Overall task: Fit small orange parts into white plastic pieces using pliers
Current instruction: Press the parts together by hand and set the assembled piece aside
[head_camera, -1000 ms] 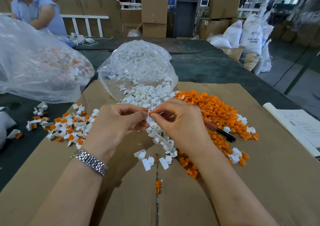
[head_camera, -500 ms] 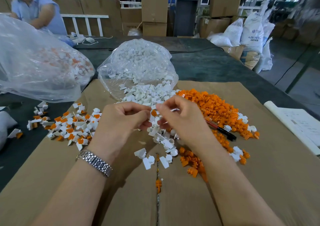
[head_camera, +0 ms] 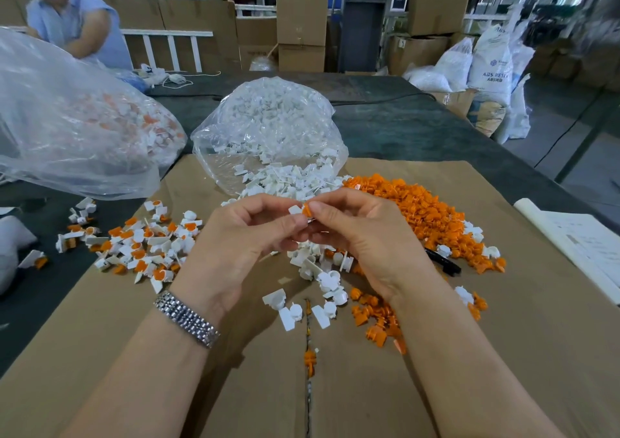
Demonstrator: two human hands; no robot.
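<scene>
- Orange part [head_camera: 306, 210] now sits against the white piece [head_camera: 295, 209], raised above the piles; a second ago I saw only white between the fingertips.
- My left hand [head_camera: 241, 246] pinches the white piece, my right hand [head_camera: 362, 236] pinches the orange part.
- I judge seating is underway; the pliers [head_camera: 444, 263] lie untouched on the cardboard [head_camera: 503, 353].

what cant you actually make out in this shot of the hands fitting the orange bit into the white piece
Head view only:
- Whether the orange part is seated in the white piece: fingertips of the left hand and right hand cover the joint.
- The black-handled tool: its head is hidden behind the right hand.
- The paper: print too small, right edge cuts it.
</scene>
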